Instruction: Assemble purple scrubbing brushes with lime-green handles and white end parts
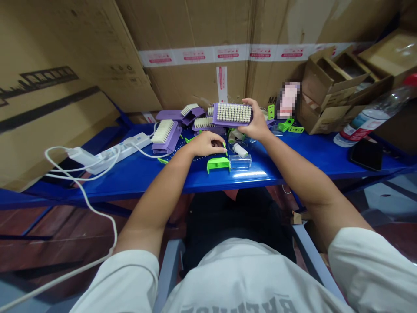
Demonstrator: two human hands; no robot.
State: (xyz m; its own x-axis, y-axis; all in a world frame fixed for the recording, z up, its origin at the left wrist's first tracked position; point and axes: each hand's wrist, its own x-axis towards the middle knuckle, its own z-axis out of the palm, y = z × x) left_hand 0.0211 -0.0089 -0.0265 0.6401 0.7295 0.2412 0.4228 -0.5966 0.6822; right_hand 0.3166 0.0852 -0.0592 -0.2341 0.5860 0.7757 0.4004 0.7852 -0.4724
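My right hand [258, 122] grips the end of a purple brush head [215, 122] and holds it raised above the blue table, its pale bristles facing me. Lower and to the left, my left hand [206, 144] is curled, with a thin green plastic piece [225, 149] at its fingertips. Just in front of that hand lie a bright green bracket-like part [218, 164], a clear plastic piece [240, 161] and a small white piece [240, 150]. More purple brush heads lie behind and to the left, one with its bristles [163, 131] up.
On the left are a white power strip [122, 150] and loose cables. Flat green parts [296, 129] lie at the right, by an open cardboard box [325, 98]. A plastic bottle [361, 124] and a dark phone [366, 154] are further right. Large cartons [192, 26] wall the back.
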